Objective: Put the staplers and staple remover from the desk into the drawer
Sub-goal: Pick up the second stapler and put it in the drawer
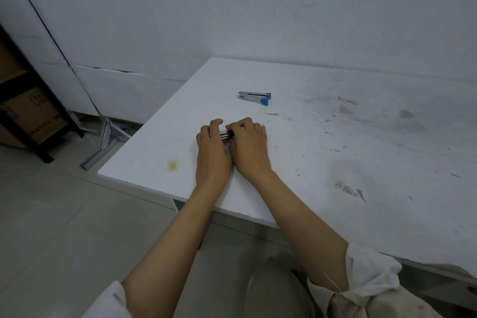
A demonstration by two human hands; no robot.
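A silver stapler [227,135] lies on the white desk [335,137], mostly hidden between my two hands. My left hand [213,152] and my right hand [250,148] rest side by side on the desk, fingers curled around the stapler from either side. Farther back, a silver tool with a blue end [255,97], either a stapler or the staple remover, lies alone on the desk, apart from both hands. No drawer is visible.
The desk has a brown stain [173,165] near its left front corner and grey scuffs on the right. A wall runs behind the desk. On the left stand a dark shelf with cardboard boxes [31,116] and a metal bracket [105,142] on the floor.
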